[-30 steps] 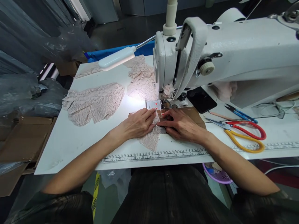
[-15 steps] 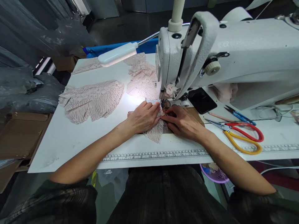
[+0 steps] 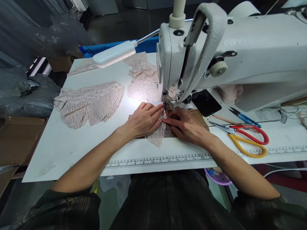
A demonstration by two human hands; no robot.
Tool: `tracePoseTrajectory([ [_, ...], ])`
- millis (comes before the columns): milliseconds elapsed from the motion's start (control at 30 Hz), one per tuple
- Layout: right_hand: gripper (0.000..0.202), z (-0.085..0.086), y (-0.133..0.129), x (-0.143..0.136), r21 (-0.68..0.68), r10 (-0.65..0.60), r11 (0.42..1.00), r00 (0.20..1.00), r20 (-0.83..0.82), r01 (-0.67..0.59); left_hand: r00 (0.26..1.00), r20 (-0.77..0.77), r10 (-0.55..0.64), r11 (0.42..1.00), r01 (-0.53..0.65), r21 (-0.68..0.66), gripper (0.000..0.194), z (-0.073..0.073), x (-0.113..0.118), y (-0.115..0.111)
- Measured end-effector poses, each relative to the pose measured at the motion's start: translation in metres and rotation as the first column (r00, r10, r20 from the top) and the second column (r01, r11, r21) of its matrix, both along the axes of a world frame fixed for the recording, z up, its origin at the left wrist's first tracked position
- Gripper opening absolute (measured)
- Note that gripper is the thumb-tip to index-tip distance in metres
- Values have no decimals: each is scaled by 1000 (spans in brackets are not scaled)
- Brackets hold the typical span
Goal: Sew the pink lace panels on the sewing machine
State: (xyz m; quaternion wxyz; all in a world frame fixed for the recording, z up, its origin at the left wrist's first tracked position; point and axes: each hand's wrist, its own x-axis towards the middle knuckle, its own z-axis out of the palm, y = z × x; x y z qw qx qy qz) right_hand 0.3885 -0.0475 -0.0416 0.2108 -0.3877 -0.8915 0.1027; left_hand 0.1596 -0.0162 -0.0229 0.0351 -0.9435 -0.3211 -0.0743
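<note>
Both hands lie flat, left hand [image 3: 144, 120] and right hand [image 3: 185, 126] pressing a pink lace piece [image 3: 157, 135] on the tabletop [image 3: 72, 147] beneath the sewing machine [image 3: 216, 54]; fingertips so near the presser foot [image 3: 168, 106] risk a needle strike; uneven pressure could skew the seam.

Red-and-yellow scissors [image 3: 247, 140], blue snips [image 3: 243, 117] and a black phone [image 3: 205, 102] lie right of the lamp-lit [image 3: 115, 54] table [image 3: 59, 147].
</note>
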Motion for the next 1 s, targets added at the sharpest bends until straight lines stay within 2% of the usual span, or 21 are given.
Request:
tracePoseTrajectory([
  [167, 31, -1, 1, 0, 16, 0, 1000, 1000, -4, 0, 999, 25, 38, 999, -37, -23, 41, 0, 2, -3],
  [500, 30, -2, 6, 2, 58, 47, 997, 998, -41, -45, 998, -11, 70, 996, -69, 48, 46, -4, 9, -8],
  [700, 31, -1, 7, 5, 38, 69, 997, 996, -55, -67, 996, 77, 48, 996, -53, 70, 41, -6, 8, -12],
  [833, 32, -1, 6, 6, 37, 70, 997, 997, -28, -69, 992, 129, 10, 999, -14, 32, 31, -7, 8, -13],
  [1000, 32, -2, 6, 6, 21, 61, 998, 998, -12, -61, 992, 125, 7, 1000, -5, -17, 32, -3, 4, -10],
])
